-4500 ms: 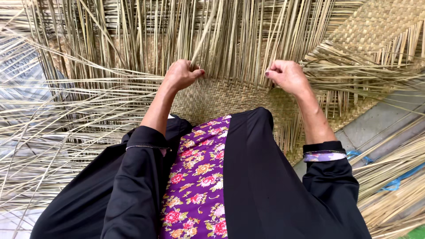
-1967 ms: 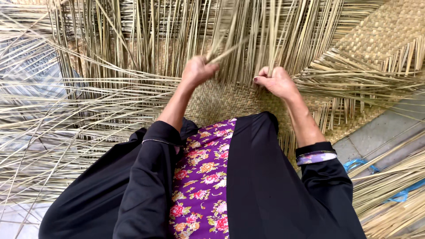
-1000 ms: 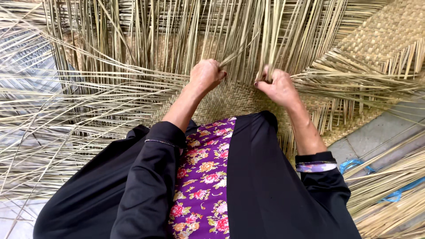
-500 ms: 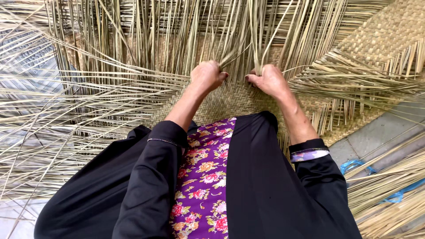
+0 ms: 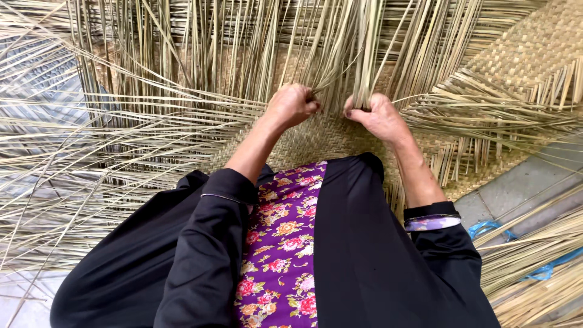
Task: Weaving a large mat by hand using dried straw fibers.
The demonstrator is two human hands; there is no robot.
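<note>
Loose dry reed strands fanned out at far left, unwoven, lying over a pale tiled floor. Left hand was closed in a fist, pinching a few strands at the working edge, knuckles up. Just beside it, nearly touching, the right hand was also closed, gripping a small upright bunch of strands that rose away from the person. Both hands sat on the finished woven mat, which ran under the black-and-purple-floral garment and continued as a wider woven panel at upper right. Blue cord lay beside further bundles on grey paving at lower right. Judgement: the step looked like tightening a crossing at the edge; done well it would want even tension on both fists, strands kept flat, not twisted, and drawn snug against the last woven row.
</note>
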